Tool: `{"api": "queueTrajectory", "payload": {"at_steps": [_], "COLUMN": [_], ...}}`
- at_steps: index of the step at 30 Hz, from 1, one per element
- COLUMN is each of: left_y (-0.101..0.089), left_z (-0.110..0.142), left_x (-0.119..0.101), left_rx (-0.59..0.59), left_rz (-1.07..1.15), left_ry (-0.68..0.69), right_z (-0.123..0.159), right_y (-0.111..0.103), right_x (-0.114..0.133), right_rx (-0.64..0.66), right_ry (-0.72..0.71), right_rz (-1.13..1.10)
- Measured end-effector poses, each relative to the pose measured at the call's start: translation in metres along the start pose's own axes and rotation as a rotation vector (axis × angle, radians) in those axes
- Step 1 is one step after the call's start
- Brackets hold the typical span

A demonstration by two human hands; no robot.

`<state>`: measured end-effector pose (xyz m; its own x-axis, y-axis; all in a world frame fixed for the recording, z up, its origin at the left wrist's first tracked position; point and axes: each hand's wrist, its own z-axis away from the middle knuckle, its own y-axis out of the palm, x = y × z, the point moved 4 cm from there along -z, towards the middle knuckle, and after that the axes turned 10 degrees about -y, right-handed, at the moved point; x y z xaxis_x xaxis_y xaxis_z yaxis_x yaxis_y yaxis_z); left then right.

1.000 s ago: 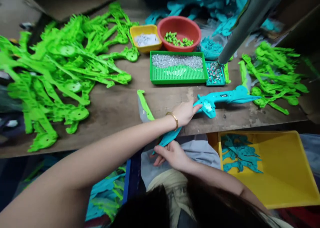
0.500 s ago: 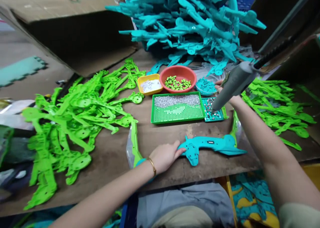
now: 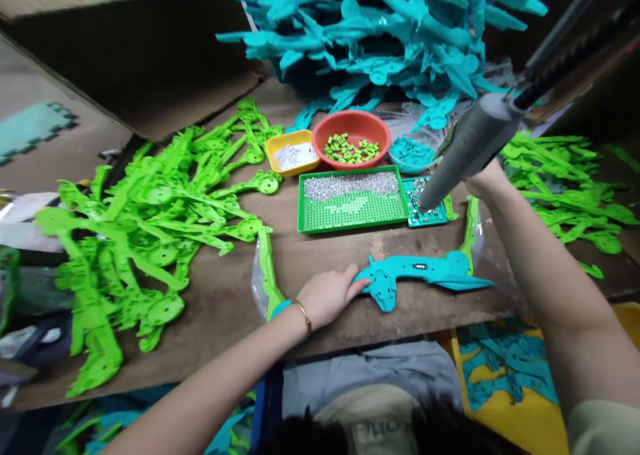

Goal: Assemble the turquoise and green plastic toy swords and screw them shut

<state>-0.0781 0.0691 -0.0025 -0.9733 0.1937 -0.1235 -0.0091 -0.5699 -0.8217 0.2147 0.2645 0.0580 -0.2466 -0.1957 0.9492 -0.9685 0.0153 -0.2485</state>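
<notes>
A turquoise plastic bow-shaped toy part lies across the table in front of me, with light green curved arms at both ends. My left hand, a gold bangle on its wrist, is closed on its left half. My right hand is closed around a grey electric screwdriver, which hides most of its fingers. The tool slants down, its lower end over a small teal tray with loose metal pieces. Left of that sits a green perforated tray of small silvery screws.
Behind the trays stand a yellow dish, a red bowl of green pieces and a clear bowl of turquoise pieces. Green parts are heaped left, more at right. Turquoise parts tower behind. A cardboard box stands at the left back.
The view has tilted slightly, so the table's things sit higher in the picture. My right hand and the screwdriver have shifted little over the small tray; my left hand keeps its hold.
</notes>
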Motion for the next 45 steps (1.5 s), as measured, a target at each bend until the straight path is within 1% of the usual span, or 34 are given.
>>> {"api": "queueTrajectory", "payload": {"at_steps": [3,6,9,10,13,17,18,23,28,33,36,39,42,45], "left_y": [0.001,0.002,0.002,0.002,0.002,0.002,0.001,-0.001,-0.001,-0.001,-0.002,-0.001,-0.001,-0.001], "left_z": [-0.002,-0.003,-0.004,-0.004,-0.005,-0.004,-0.004,-0.003,-0.003,-0.003,-0.003,-0.002,-0.003,-0.004], "left_x": [-0.002,-0.002,-0.003,-0.003,-0.003,-0.004,-0.004,-0.005,-0.005,-0.006,-0.006,-0.005,-0.004,-0.005], "left_rx": [-0.019,-0.032,-0.042,-0.05,-0.072,-0.071,-0.073,-0.085,-0.088,-0.092,-0.088,-0.083,-0.079,-0.077], "left_rz": [-0.001,0.015,0.026,0.025,0.016,-0.008,-0.01,-0.005,-0.013,-0.024,-0.02,-0.019,-0.02,-0.023], "left_ry": [0.002,0.009,0.005,0.002,-0.002,-0.019,-0.021,-0.023,-0.027,-0.025,-0.026,-0.025,-0.028,-0.03], "right_z": [0.053,0.096,0.124,0.131,0.144,0.147,0.146,0.138,0.124,0.114,0.111,0.109,0.108,0.108], "right_y": [-0.018,-0.024,-0.016,-0.011,0.006,0.016,0.018,0.039,0.057,0.07,0.074,0.076,0.076,0.076], "right_x": [-0.002,-0.002,-0.004,-0.005,-0.006,0.0,0.002,0.014,0.015,0.012,0.006,0.002,0.001,0.004], "right_rx": [0.036,0.115,0.145,0.179,0.339,0.416,0.452,0.748,0.972,1.209,1.321,1.369,1.362,1.355], "right_ry": [0.096,0.141,0.159,0.168,0.176,0.149,0.134,-0.028,-0.064,-0.165,-0.159,-0.136,-0.131,-0.158], "right_rz": [-0.048,-0.032,-0.016,-0.003,0.075,0.149,0.174,0.352,0.514,0.455,0.402,0.343,0.314,0.338]}}
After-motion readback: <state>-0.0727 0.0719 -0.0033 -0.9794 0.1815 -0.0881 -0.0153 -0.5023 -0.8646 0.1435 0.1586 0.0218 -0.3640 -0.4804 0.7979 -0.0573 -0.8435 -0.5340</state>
